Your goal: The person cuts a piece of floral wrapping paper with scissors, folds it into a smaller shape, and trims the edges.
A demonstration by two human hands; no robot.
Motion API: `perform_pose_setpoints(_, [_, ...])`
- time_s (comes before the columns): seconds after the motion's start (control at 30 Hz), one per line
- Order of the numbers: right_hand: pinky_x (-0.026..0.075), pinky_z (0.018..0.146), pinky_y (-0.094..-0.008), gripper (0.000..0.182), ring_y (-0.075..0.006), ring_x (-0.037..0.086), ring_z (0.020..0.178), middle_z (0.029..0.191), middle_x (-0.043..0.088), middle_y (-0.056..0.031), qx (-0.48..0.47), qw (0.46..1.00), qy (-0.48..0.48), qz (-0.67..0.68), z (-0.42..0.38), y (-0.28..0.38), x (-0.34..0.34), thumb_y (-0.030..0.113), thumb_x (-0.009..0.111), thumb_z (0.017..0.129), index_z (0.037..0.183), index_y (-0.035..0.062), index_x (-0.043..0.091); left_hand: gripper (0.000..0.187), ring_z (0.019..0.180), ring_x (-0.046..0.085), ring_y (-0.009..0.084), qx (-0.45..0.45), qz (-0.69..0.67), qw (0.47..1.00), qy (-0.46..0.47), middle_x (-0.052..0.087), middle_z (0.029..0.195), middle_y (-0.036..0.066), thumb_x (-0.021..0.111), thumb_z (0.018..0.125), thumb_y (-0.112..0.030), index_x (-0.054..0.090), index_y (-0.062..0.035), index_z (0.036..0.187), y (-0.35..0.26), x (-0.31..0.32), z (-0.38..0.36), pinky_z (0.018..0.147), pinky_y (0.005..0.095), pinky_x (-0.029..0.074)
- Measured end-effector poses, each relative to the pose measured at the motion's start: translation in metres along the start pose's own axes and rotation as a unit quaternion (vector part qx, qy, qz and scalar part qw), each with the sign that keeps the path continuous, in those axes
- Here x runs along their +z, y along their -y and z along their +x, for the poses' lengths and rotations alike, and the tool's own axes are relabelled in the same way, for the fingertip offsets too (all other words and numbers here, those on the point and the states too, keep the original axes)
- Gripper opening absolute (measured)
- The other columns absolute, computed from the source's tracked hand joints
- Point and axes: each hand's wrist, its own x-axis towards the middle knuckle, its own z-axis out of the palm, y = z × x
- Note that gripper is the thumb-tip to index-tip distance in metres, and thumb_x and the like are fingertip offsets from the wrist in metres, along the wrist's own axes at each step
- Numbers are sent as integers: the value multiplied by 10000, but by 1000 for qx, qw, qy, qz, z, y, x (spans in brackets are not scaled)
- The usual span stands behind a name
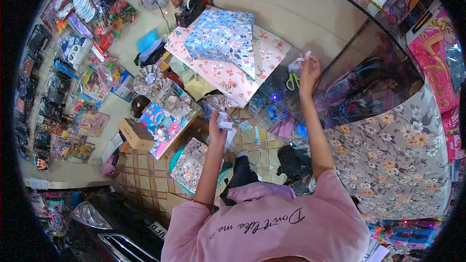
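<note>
Crumpled white paper scraps are gripped in my left hand, low in front of me near the glass counter's edge. My right hand reaches out over the glass top with its fingers closed on a small white strip. Just left of that hand lie scissors with yellow-green handles. A box wrapped in blue floral paper rests on a larger pink floral sheet or flat package, beyond and between my hands.
Left of me are a colourful cartoon-printed package, a brown carton and a grey floral package. A black toy car stands lower left. Grey floral wrapping covers the right side. Bagged goods line the left.
</note>
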Motion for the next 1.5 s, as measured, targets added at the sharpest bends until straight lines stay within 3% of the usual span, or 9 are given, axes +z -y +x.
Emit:
perform_pose_setpoints(0.23, [485, 766, -251, 120, -143, 592, 943, 1029, 614, -98, -96, 984, 147, -30, -136, 45, 8, 78, 561, 900, 999, 37, 508, 409, 895, 603, 271, -134, -137, 981, -13, 610, 988, 107, 558, 892, -397, 536, -46, 1100, 51, -39, 11, 799, 380, 515])
perform_pose_setpoints(0.33, [472, 817, -270, 159, -161, 589, 977, 1002, 606, -93, 173, 926, 334, 30, -208, 28, 8, 16, 543, 886, 1044, 1, 525, 503, 943, 618, 261, -183, -139, 962, 144, 608, 1084, 154, 547, 901, -427, 505, 3, 1160, 40, -14, -33, 849, 387, 510])
perform_pose_setpoints(0.53, [506, 769, -244, 167, -140, 606, 953, 1025, 583, -59, 297, 838, 458, 23, -246, -3, 8, -23, 611, 838, 1004, -11, 591, 368, 898, 627, 217, -121, 103, 978, 132, 609, 1072, 121, 553, 911, -367, 549, -49, 1095, 33, -19, -44, 786, 355, 521])
perform_pose_setpoints(0.63, [522, 761, -259, 166, -167, 614, 952, 1045, 577, -86, 30, 854, 509, -103, -232, -5, 13, -36, 637, 791, 955, -16, 617, 371, 884, 616, 188, -175, 137, 973, 66, 603, 1035, 77, 567, 890, -422, 576, -88, 1051, 40, -36, -36, 747, 342, 519])
perform_pose_setpoints(0.77, [484, 872, -340, 175, -255, 592, 1012, 1096, 560, -114, -13, 842, 518, -150, -235, -17, 9, -40, 652, 735, 908, -12, 639, 473, 944, 576, 158, -214, 55, 973, 64, 581, 992, 30, 560, 851, -547, 569, -132, 1077, 45, -44, -49, 736, 347, 499])
perform_pose_setpoints(0.9, [464, 860, -353, 239, -298, 551, 1049, 1183, 525, -148, -129, 771, 555, -284, -250, -35, 3, 60, 697, 708, 943, 44, 660, 527, 949, 568, 157, -185, 232, 954, 46, 569, 981, 22, 509, 864, -587, 521, -127, 1122, 91, -114, -28, 731, 319, 488])
perform_pose_setpoints(1.03, [434, 830, -302, 276, -200, 556, 1026, 1195, 545, -57, 203, 771, 586, -144, -279, -73, -13, 141, 660, 792, 1054, 62, 627, 487, 735, 517, 74, -185, 318, 925, 96, 565, 913, -15, 501, 879, -571, 555, -132, 1084, 75, -113, -64, 545, 229, 400])
perform_pose_setpoints(1.2, [379, 910, -271, 379, -128, 491, 1080, 1210, 523, -8, 512, 772, 376, 18, -364, -72, -29, 210, 512, 941, 1305, 117, 459, 463, 723, 527, 69, -108, 243, 963, -34, 580, 843, -3, 497, 891, -552, 587, -111, 1003, 81, -115, -103, 544, 241, 411])
perform_pose_setpoints(1.5, [360, 969, -362, 548, -192, 407, 1207, 1316, 448, -22, 661, 687, 280, 115, -428, -59, -37, 498, 366, 956, 1401, 180, 336, 404, 604, 543, 132, 7, 135, 969, -208, 557, 744, 1, 486, 907, -520, 532, -120, 884, 137, -232, -101, 539, 285, 440])
